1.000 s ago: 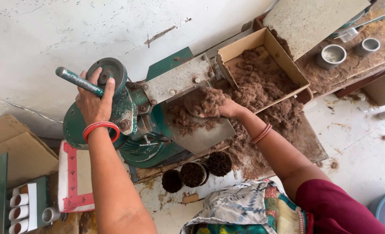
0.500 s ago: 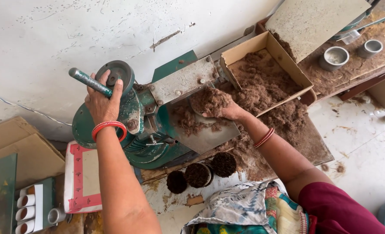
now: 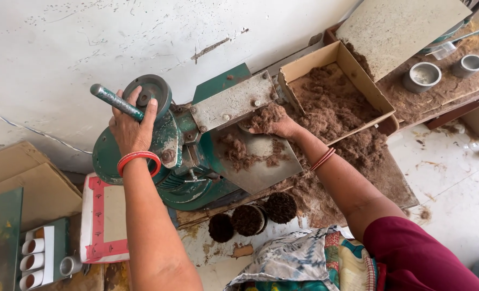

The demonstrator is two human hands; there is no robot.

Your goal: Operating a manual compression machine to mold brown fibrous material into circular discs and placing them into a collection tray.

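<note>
- Green press [image 3: 185,156], hand-cranked, stands against the white wall [image 3: 61,48]; its base is hidden behind the left arm.
- Left hand [image 3: 131,126] clenched round the handle [image 3: 115,101], by the wheel [image 3: 150,91].
- Right hand [image 3: 280,126] grasps a clump of brown fibre [image 3: 264,116] over the metal chute [image 3: 255,167]; fingertips buried in it.
- More fibre fills the cardboard box [image 3: 309,67], just beside the chute.
- Three dark fibre pots [image 3: 250,218] sit below the press.
- Two metal cups [image 3: 423,75] on the worktop [image 3: 450,94], far right.
- White tubes [image 3: 32,264] bottom left, cut off.
</note>
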